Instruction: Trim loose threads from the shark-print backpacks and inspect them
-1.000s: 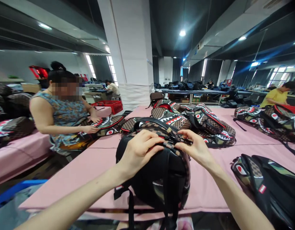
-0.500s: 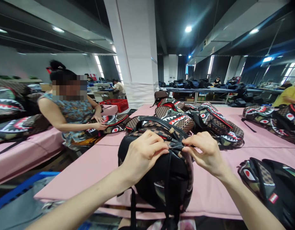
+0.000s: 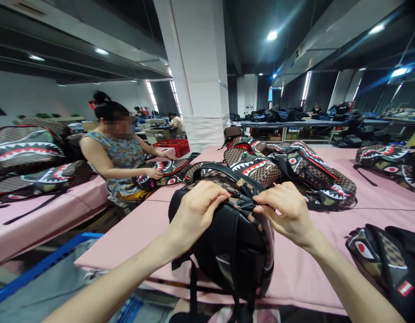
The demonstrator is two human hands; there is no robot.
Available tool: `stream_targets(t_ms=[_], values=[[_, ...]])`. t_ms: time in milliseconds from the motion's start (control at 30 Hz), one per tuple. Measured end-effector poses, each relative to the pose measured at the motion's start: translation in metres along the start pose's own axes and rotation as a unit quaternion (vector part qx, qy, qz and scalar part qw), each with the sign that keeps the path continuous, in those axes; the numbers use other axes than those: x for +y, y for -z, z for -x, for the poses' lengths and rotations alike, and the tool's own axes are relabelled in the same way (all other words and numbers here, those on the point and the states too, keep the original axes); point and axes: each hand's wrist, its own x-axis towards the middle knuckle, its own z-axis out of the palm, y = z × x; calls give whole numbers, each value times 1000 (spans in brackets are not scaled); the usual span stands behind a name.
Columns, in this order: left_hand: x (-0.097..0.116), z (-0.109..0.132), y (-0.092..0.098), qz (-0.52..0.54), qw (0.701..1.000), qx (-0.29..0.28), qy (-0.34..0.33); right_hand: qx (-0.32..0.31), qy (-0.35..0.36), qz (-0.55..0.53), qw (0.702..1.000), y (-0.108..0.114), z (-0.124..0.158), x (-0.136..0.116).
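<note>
A black backpack (image 3: 227, 251) with a checkered, shark-mouth front stands upright at the near edge of the pink table (image 3: 146, 229), its black back panel and straps facing me. My left hand (image 3: 197, 211) is curled over its top left, fingers pressed on the fabric by the zipper. My right hand (image 3: 288, 213) pinches the dark zipper pulls (image 3: 246, 204) at the top right. The two hands sit close together over the bag's crown.
A pile of shark-mouth backpacks (image 3: 288, 168) lies behind on the table. Another backpack (image 3: 385, 260) lies at the right edge. A seated person (image 3: 118, 152) at left handles a bag. More bags (image 3: 28, 157) are stacked far left; a blue bin edge (image 3: 42, 267) is below.
The view has shifted so the scene slides right. My hands stay on the bag's top; the right fingers have closed in on the zipper pulls.
</note>
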Motion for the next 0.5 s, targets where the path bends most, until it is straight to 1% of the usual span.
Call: stream_targets(t_ms=[167,267,367,433,500], values=[[2,5,-2,-27,996,-10,-80,-8,57,47,997,2,-12,-3],[2,7,-3,-44,995,-1,-95,-18,64,50,997,1,-14,-4],[2,9,-2,-49,995,3,-86,-13,35,-9,999,-3,-12,-1],[3,10,-1,-52,996,3,-77,4,2,-54,999,-6,-10,2],[3,9,-1,-57,995,-7,-81,21,-27,-76,997,-7,-6,6]])
